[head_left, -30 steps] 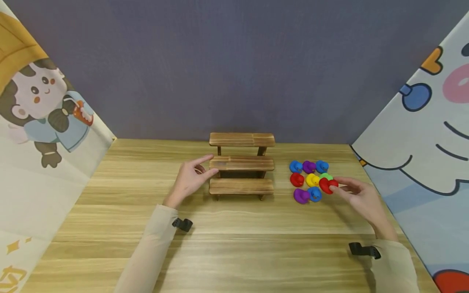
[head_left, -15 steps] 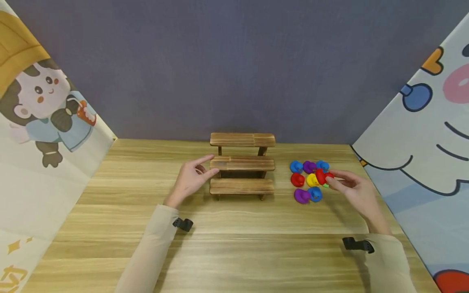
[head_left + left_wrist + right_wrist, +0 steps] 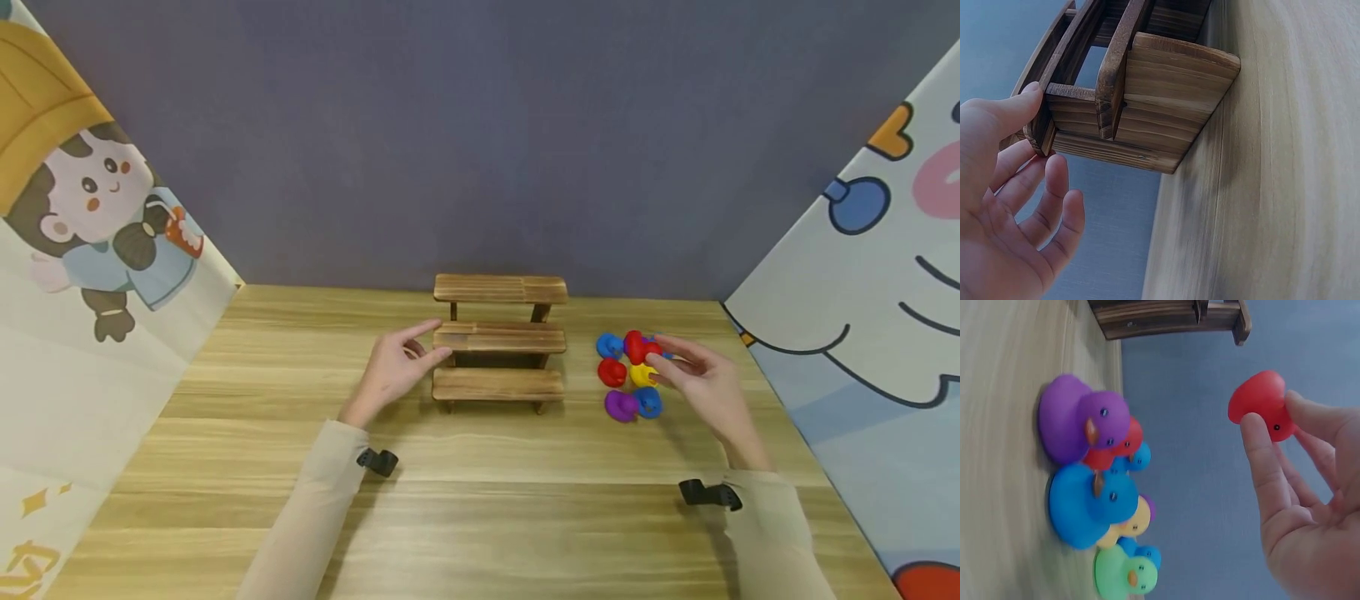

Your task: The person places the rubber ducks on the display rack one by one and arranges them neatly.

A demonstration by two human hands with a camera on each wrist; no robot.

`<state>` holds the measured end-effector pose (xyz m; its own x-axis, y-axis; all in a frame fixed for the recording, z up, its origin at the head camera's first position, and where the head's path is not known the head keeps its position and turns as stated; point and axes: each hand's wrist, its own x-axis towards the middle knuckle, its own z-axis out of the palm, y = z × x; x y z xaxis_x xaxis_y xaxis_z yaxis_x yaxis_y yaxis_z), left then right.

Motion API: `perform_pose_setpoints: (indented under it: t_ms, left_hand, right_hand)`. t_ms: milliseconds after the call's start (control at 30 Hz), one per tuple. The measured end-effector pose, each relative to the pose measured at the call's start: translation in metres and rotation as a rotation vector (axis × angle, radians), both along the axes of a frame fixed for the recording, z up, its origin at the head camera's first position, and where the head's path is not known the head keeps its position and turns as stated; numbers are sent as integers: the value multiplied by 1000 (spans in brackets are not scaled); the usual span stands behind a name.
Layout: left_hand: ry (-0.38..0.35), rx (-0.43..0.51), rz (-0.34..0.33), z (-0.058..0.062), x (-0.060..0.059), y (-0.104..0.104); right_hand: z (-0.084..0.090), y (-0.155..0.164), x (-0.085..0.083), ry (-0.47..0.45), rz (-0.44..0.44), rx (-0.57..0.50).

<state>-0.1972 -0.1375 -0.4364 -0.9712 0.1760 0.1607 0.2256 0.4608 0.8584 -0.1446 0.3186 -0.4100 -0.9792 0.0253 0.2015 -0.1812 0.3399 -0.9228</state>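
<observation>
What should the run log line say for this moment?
right hand: pinches red duck, lifted | left hand: touches wooden step shelf | other ducks: on table

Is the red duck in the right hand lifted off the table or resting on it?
Lifted. In the right wrist view the red duck is pinched by the right hand, with only wall behind it, apart from the ducks on the table.

Around the three-tier wooden step shelf (image 3: 499, 342), we see bare table (image 3: 480, 517) in front and a clear strip between it and the cluster of rubber ducks (image 3: 626, 392) to its right. Our left hand (image 3: 397, 367) blocks the shelf's left end; our right hand (image 3: 693, 379), pinching a red duck (image 3: 637, 347), hangs above the cluster.
</observation>
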Motion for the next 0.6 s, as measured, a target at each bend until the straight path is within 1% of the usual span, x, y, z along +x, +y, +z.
perform_pose_setpoints:
  t_ms: [100, 133, 233, 367, 467, 600]
  left_hand:
    - [1, -2, 4, 0, 0, 0]
    - [1, -2, 4, 0, 0, 0]
    - [-1, 0, 5, 0, 0, 0]
    - [-2, 4, 6, -1, -1, 1]
    - [-4, 6, 5, -1, -1, 0]
    - [-6, 8, 3, -1, -1, 0]
  right_hand:
    - [3, -7, -4, 6, -2, -6]
    - [4, -10, -5, 6, -8, 8]
    - [8, -15, -7, -27, -22, 10]
    - [14, -21, -9, -76, -48, 79]
    - [17, -26, -11, -87, -41, 122]
    - [21, -35, -13, -83, -24, 117]
